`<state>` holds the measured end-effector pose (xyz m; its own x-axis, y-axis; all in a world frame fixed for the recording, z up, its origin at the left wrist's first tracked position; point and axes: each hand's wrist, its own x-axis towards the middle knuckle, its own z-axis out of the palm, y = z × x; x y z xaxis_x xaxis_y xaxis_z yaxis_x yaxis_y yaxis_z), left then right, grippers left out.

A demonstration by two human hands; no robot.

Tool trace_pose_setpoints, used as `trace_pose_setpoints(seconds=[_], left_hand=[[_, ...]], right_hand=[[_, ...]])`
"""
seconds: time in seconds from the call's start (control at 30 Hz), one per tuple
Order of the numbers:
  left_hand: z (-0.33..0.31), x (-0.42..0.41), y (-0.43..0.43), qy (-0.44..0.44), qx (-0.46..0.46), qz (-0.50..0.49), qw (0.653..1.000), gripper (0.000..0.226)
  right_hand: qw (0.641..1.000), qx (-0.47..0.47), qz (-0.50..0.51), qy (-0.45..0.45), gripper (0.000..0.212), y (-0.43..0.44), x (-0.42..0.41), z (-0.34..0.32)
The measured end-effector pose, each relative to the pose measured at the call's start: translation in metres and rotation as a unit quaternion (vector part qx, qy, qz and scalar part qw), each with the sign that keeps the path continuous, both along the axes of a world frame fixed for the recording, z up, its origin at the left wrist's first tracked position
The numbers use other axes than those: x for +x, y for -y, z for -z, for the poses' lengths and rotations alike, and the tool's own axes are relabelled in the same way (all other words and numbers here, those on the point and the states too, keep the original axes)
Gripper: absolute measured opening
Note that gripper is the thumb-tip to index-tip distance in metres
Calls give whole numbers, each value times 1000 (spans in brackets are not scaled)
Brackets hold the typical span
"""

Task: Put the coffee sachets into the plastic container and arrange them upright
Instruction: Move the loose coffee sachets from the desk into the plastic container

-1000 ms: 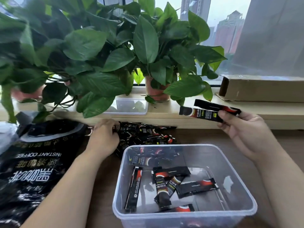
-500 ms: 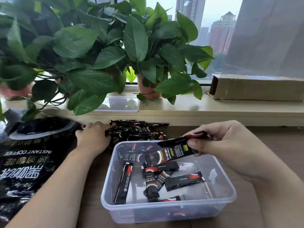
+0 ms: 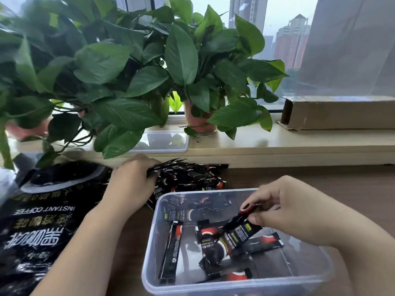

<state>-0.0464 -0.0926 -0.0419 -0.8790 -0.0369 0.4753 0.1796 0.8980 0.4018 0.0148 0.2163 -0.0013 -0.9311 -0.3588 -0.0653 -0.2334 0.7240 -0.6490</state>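
Note:
A clear plastic container (image 3: 149,248) stands on the wooden table in front of me, with several black-and-red coffee sachets (image 3: 171,251) lying flat on its floor. My right hand (image 3: 292,212) is over the container, its fingertips pinched on two sachets (image 3: 241,229) that slant down into it. Behind the container lies a loose pile of sachets (image 3: 192,178). My left hand (image 3: 130,184) rests on the left side of that pile, fingers closed on sachets from it.
A large black instant coffee bag (image 3: 38,214) lies at the left. Leafy potted plants (image 3: 181,67), a small clear lid (image 3: 162,141) and a cardboard box (image 3: 337,113) stand on the window sill behind. Bare wooden table (image 3: 342,180) lies to the right.
My right hand has come down from above the sill with its two sachets and now dips them into the container. My left hand has closed on sachets in the pile.

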Motion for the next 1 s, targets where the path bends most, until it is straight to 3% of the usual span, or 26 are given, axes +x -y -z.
trace_pose_setpoints(seconds=[0.17, 0.3, 0.4, 0.53, 0.6, 0.67, 0.73, 0.83, 1.0], left_hand=[[-12, 11, -4, -9, 63, 32, 997, 15], [-27, 20, -2, -62, 165, 32, 984, 8], [-38, 27, -2, -89, 325, 42, 940, 17], [-46, 36, -17, -18, 512, 142, 847, 19], [-45, 42, -28, 23, 529, 189, 827, 8], [-40, 45, -34, 59, 515, 210, 829, 19], [-37, 46, -38, 95, 489, 219, 839, 26], [-34, 46, -41, 135, 459, 234, 846, 17], [-36, 47, -45, 153, 456, 231, 846, 20]], right_hand=[[995, 65, 38, -64, 36, -3, 5, -10], [991, -16, 74, -108, 22, -4, 2, -18], [988, -16, 89, -123, 19, -5, -1, -19], [983, -70, 98, -139, 32, 4, -4, -19], [978, -128, 77, -143, 54, 16, -3, -18], [978, -156, 41, -134, 65, 32, 1, -17], [975, -192, 12, -111, 54, 43, 2, -15], [963, -249, 27, -101, 14, 47, 1, -14], [983, -159, 35, -90, 10, 28, 6, -27]])
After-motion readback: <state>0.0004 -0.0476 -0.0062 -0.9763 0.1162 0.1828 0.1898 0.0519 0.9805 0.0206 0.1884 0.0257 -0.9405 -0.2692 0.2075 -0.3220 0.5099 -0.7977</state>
